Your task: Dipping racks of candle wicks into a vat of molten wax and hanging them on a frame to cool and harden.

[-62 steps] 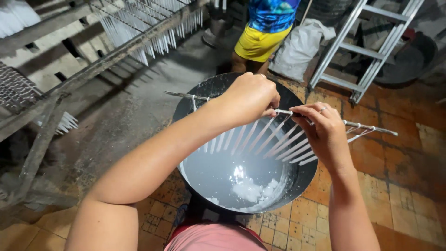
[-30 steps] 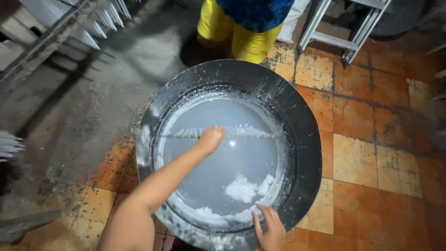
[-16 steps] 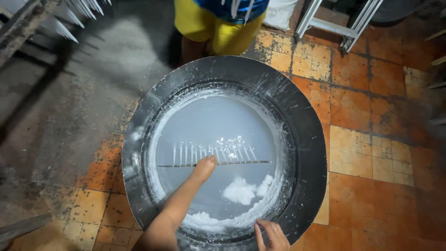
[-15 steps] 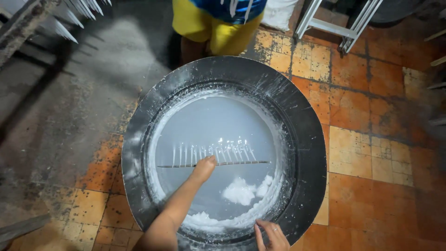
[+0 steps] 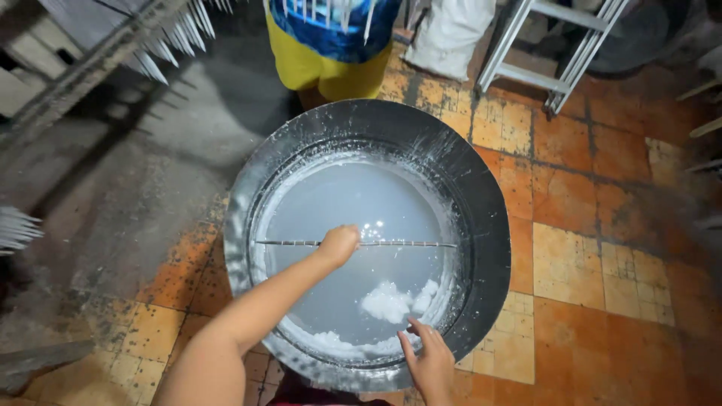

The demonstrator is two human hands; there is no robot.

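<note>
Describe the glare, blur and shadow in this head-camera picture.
Head view: a small bright glare spot sits on the pale liquid beside the rod held by the left hand; the vat rim and right hand are fairly sharp; the hanging candles are motion-blurred; the right floor is dim.

The basin [image 5: 492, 225] sits in the frame's centre, a rod [image 5: 406, 244] across its liquid; a ladder [image 5: 560, 45] is upper right, a rack [image 5: 98, 56] upper left.
</note>
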